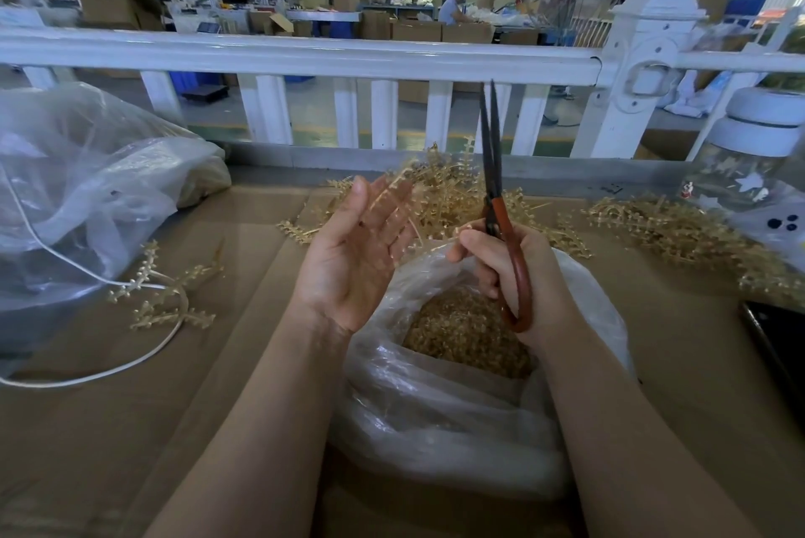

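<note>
My right hand grips red-handled scissors with the dark blades pointing up, slightly parted. My left hand is raised palm up with straight fingers and holds nothing; a blurred translucent amber strip shows across its fingers. Below both hands a clear plastic bag lies open on the cardboard-covered table, filled with small amber plastic pieces. A heap of amber plastic sprue strips lies just behind the hands.
More sprue strips are heaped at right and a few lie at left. A large clear bag and a white cord sit left. A decorated jar and a dark phone stand right. A white fence bounds the table's back.
</note>
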### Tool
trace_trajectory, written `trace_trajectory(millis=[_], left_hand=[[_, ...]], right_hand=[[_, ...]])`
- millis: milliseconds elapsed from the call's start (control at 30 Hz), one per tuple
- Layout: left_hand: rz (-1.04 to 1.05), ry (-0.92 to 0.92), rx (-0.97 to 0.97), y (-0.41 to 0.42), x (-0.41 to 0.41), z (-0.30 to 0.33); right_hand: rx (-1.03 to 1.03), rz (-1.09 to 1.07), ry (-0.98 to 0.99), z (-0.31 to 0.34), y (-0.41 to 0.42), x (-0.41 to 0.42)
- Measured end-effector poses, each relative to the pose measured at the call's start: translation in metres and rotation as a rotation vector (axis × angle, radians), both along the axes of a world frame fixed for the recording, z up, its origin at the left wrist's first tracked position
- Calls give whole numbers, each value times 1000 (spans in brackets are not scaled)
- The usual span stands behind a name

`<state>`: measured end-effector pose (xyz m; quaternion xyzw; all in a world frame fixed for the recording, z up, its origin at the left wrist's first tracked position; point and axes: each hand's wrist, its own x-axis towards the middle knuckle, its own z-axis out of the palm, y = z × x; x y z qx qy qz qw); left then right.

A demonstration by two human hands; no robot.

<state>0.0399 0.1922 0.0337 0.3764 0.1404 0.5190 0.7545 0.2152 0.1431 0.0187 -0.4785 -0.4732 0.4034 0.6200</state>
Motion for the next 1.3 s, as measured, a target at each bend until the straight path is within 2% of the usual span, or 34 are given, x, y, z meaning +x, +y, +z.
trace_trajectory(millis=[167,267,333,400,500,667,800,1300], left_hand=[[104,182,-20,-4,7,0],[194,310,-9,-5,11,-3],[232,498,105,-5,12,-5],[158,663,248,-8,13,-8],[71,777,353,-14,19,-10],[246,760,413,-9,21,-15],[264,722,387,-9,20,-14],[199,550,216,-6,18,-13]], right_hand=[[100,-34,158,-1,0,4],[150,-61,187,0,0,5],[177,-59,211,0,-1,4],[187,-40,222,1,-2,3],[146,-46,198,1,-2,2],[9,-105,-1,-4,3,-2],[-65,-131,-102,-6,7,-5],[10,-92,-186,-2,1,-8]])
